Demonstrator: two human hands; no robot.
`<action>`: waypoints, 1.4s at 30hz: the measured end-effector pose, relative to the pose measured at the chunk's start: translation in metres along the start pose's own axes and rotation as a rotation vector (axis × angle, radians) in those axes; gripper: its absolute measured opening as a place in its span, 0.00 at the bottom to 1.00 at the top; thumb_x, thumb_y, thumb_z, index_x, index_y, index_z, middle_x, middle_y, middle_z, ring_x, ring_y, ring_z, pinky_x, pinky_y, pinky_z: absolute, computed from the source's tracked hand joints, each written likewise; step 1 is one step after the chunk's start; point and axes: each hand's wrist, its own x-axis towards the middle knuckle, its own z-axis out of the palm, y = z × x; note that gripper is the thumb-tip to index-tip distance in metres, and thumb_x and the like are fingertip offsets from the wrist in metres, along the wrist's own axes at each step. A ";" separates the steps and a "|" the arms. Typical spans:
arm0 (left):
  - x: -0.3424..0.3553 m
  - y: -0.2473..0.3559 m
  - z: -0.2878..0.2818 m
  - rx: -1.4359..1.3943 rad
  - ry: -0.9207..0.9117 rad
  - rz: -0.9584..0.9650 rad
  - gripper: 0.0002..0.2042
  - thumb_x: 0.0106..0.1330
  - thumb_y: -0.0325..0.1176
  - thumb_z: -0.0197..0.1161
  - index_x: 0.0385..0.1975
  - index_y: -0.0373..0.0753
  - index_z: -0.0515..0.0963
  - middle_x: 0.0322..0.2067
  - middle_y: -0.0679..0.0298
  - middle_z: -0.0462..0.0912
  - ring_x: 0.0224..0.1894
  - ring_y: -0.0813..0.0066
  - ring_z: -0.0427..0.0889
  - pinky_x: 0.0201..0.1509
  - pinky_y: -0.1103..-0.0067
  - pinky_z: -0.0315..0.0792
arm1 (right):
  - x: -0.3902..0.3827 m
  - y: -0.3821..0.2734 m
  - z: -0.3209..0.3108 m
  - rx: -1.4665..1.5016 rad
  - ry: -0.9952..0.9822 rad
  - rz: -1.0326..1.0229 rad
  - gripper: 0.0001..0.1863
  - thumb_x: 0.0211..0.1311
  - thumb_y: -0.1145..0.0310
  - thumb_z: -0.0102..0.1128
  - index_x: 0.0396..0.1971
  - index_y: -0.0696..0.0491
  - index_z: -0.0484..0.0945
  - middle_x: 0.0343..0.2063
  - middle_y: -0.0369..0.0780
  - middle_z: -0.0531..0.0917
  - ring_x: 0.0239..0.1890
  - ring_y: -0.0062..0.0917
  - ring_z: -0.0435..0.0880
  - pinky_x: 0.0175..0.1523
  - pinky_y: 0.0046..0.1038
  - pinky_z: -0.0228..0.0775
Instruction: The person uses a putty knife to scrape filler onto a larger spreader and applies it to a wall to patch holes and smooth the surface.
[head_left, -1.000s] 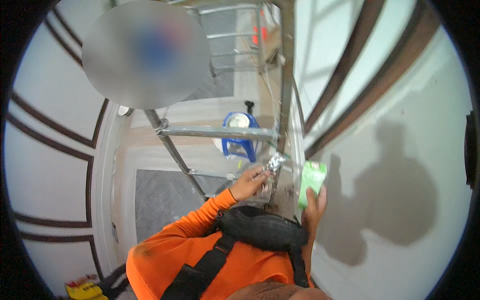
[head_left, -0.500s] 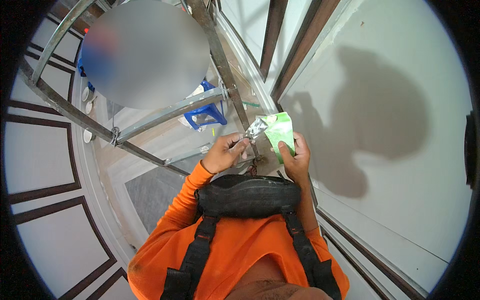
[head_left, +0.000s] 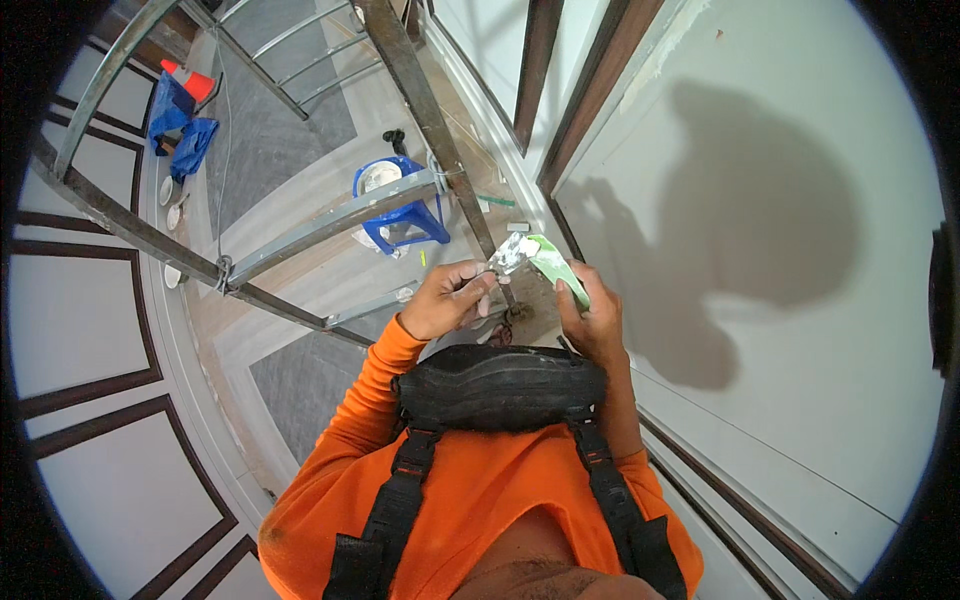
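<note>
While the left hand (head_left: pixel 446 300) grips a scraper (head_left: pixel 510 254), scaffolding (head_left: pixel 332 227) part-hides a stool (head_left: pixel 415 217)

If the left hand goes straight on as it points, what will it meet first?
For the left hand, probably the green flat piece in the right hand, though depth is unclear.

Your blade (head_left: pixel 509 253) was shiny metal, smeared white; your green piece (head_left: pixel 557 267) looked smooth, plastic-like. Your sleeve (head_left: pixel 355 400) was matt orange cloth, your pouch (head_left: pixel 500 390) matt black fabric. Stool (head_left: pixel 413 218) was smooth plastic, scaffold bars (head_left: pixel 330 226) dull metal.
</note>
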 end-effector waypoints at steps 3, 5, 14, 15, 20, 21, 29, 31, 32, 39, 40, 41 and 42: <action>0.000 -0.002 0.002 -0.036 -0.005 0.010 0.13 0.79 0.39 0.52 0.47 0.37 0.80 0.20 0.71 0.77 0.14 0.88 0.66 0.17 0.86 0.59 | 0.000 0.003 0.000 -0.049 0.001 -0.039 0.13 0.62 0.73 0.62 0.46 0.59 0.79 0.40 0.53 0.86 0.42 0.46 0.87 0.46 0.39 0.80; 0.002 -0.007 0.003 -0.076 -0.020 0.030 0.12 0.79 0.38 0.52 0.45 0.37 0.78 0.21 0.69 0.79 0.12 0.87 0.65 0.15 0.86 0.56 | 0.000 0.005 -0.001 -0.053 0.006 -0.050 0.14 0.62 0.73 0.63 0.47 0.60 0.79 0.41 0.53 0.86 0.42 0.46 0.87 0.47 0.39 0.80; 0.014 -0.027 0.012 -0.278 -0.035 -0.092 0.13 0.78 0.41 0.53 0.42 0.38 0.78 0.20 0.68 0.77 0.12 0.84 0.66 0.14 0.84 0.56 | -0.002 0.008 -0.005 -0.109 -0.041 -0.059 0.19 0.62 0.72 0.61 0.53 0.53 0.79 0.42 0.52 0.86 0.43 0.47 0.87 0.48 0.40 0.79; 0.015 -0.030 0.013 -0.312 -0.052 -0.097 0.13 0.79 0.39 0.52 0.44 0.37 0.78 0.19 0.68 0.76 0.12 0.85 0.65 0.15 0.84 0.56 | -0.003 0.007 -0.006 -0.110 -0.044 -0.057 0.19 0.62 0.71 0.61 0.54 0.53 0.78 0.42 0.52 0.86 0.43 0.47 0.87 0.48 0.41 0.79; 0.018 -0.034 0.023 -0.444 -0.109 -0.145 0.14 0.80 0.36 0.50 0.49 0.34 0.79 0.19 0.69 0.74 0.14 0.85 0.63 0.18 0.85 0.57 | -0.007 0.017 -0.008 -0.196 -0.097 0.020 0.20 0.62 0.70 0.61 0.55 0.49 0.78 0.44 0.52 0.85 0.44 0.48 0.86 0.50 0.41 0.78; 0.019 -0.034 0.024 -0.443 -0.112 -0.136 0.14 0.79 0.38 0.52 0.49 0.35 0.79 0.19 0.68 0.75 0.14 0.85 0.64 0.18 0.85 0.58 | -0.008 0.016 -0.011 -0.155 -0.059 0.094 0.20 0.63 0.69 0.61 0.55 0.50 0.78 0.44 0.52 0.85 0.44 0.46 0.86 0.50 0.39 0.78; 0.028 -0.056 0.027 -0.264 0.067 0.066 0.13 0.78 0.40 0.52 0.49 0.38 0.78 0.25 0.70 0.76 0.19 0.85 0.69 0.22 0.85 0.63 | -0.010 0.002 -0.054 0.393 -0.132 0.469 0.22 0.63 0.72 0.61 0.58 0.58 0.76 0.45 0.42 0.85 0.45 0.23 0.83 0.50 0.27 0.76; 0.030 -0.061 0.029 -0.156 0.080 0.156 0.13 0.79 0.41 0.52 0.48 0.39 0.78 0.26 0.71 0.76 0.20 0.85 0.70 0.24 0.85 0.64 | -0.008 -0.012 -0.053 0.453 -0.123 0.471 0.23 0.63 0.73 0.62 0.59 0.58 0.76 0.47 0.42 0.85 0.46 0.22 0.83 0.51 0.26 0.75; 0.031 -0.062 0.030 -0.101 0.086 0.202 0.13 0.79 0.42 0.52 0.47 0.40 0.78 0.26 0.72 0.76 0.21 0.86 0.70 0.24 0.85 0.65 | -0.007 -0.016 -0.051 0.483 -0.118 0.472 0.24 0.63 0.73 0.62 0.60 0.57 0.76 0.48 0.42 0.85 0.46 0.22 0.83 0.52 0.25 0.75; 0.030 -0.064 0.035 0.165 0.196 0.292 0.13 0.77 0.39 0.56 0.53 0.38 0.77 0.30 0.70 0.77 0.24 0.85 0.73 0.27 0.84 0.69 | -0.008 -0.016 -0.049 0.460 -0.138 0.349 0.24 0.64 0.73 0.62 0.60 0.60 0.75 0.50 0.44 0.84 0.49 0.24 0.83 0.56 0.27 0.73; 0.030 -0.065 0.036 0.214 0.218 0.315 0.14 0.77 0.38 0.56 0.55 0.38 0.76 0.31 0.69 0.78 0.24 0.85 0.73 0.27 0.83 0.70 | -0.008 -0.018 -0.049 0.461 -0.139 0.349 0.24 0.64 0.72 0.62 0.60 0.60 0.75 0.50 0.45 0.84 0.50 0.24 0.82 0.57 0.27 0.72; 0.030 -0.065 0.038 0.262 0.239 0.338 0.16 0.77 0.37 0.56 0.58 0.37 0.76 0.32 0.68 0.78 0.24 0.84 0.74 0.27 0.83 0.71 | -0.009 -0.018 -0.050 0.463 -0.140 0.349 0.24 0.64 0.72 0.62 0.60 0.61 0.75 0.51 0.45 0.84 0.50 0.25 0.82 0.58 0.28 0.72; 0.030 -0.063 0.038 0.350 0.240 0.385 0.17 0.76 0.36 0.57 0.60 0.37 0.74 0.33 0.66 0.78 0.24 0.81 0.75 0.29 0.81 0.72 | -0.010 -0.017 -0.049 0.454 -0.135 0.340 0.25 0.64 0.72 0.62 0.60 0.61 0.75 0.50 0.46 0.84 0.51 0.26 0.83 0.58 0.28 0.72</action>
